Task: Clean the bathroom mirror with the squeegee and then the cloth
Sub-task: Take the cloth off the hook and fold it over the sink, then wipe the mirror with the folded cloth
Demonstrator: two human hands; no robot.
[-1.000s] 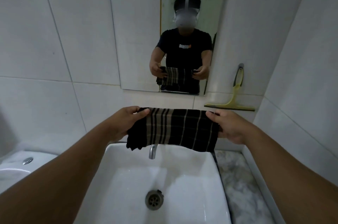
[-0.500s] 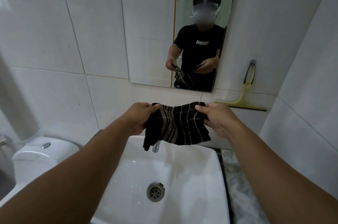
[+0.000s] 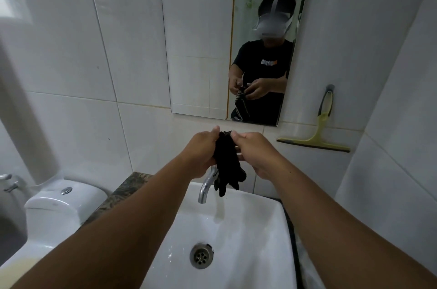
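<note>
A dark striped cloth [image 3: 227,168] hangs bunched between both hands above the sink tap. My left hand [image 3: 203,154] grips its left side, and my right hand [image 3: 254,151] pinches its right side, the two hands almost touching. The mirror [image 3: 201,52] is on the tiled wall above, reflecting a person holding the cloth. A yellow-green squeegee [image 3: 316,137] hangs from a hook on the wall to the right of the mirror, apart from both hands.
A white sink [image 3: 260,225] with a chrome tap [image 3: 206,188] and a drain [image 3: 201,255] lies below the hands. A white toilet [image 3: 61,208] stands at the left beside a dark stone counter [image 3: 127,184]. Tiled walls close in on the right.
The cloth was stretched wide between the hands; the hands have come together and the cloth now hangs folded and bunched. The view has shifted left and down.
</note>
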